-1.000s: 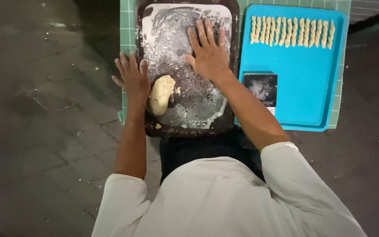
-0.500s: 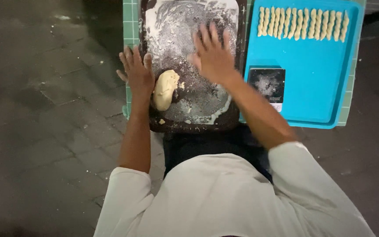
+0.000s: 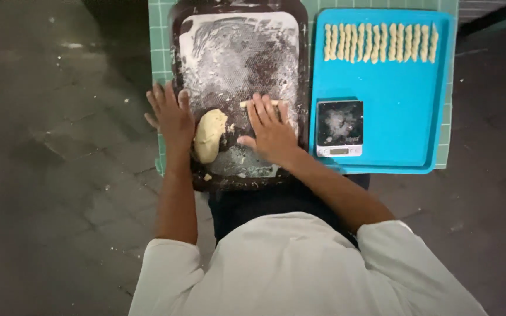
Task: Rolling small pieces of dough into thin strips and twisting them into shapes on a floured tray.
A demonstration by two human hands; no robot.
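Right hand (image 3: 272, 131): flat, fingers spread, palm down on a thin pale rope of dough (image 3: 260, 103) whose ends show beside the fingertips. Half a second ago the same hand lay higher on the dark floured work tray (image 3: 238, 64) with no rope showing; it has since drawn back toward the body. By the look of it, a small piece is being rolled out under the palm into a strand.

Left hand (image 3: 171, 116): open, fingers splayed, holding nothing, resting on the tray's left edge where it was before. The pale oval lump of dough (image 3: 209, 136) touches its inner side and lies between the two hands, unmoved.

Beyond the right hand, to its outer side: a bright blue plastic tray (image 3: 393, 140), just beside the dark tray. On it, nearest the hand, a small square black digital scale (image 3: 339, 127) dusted with flour; farther off, along the far rim, a row of twisted pale dough sticks (image 3: 379, 42) laid side by side.

Under both trays: a green gridded cutting mat (image 3: 160, 52).

Obstructions: none on the floured surface ahead of the rope; the lump lies close on the thumb side of the right hand.
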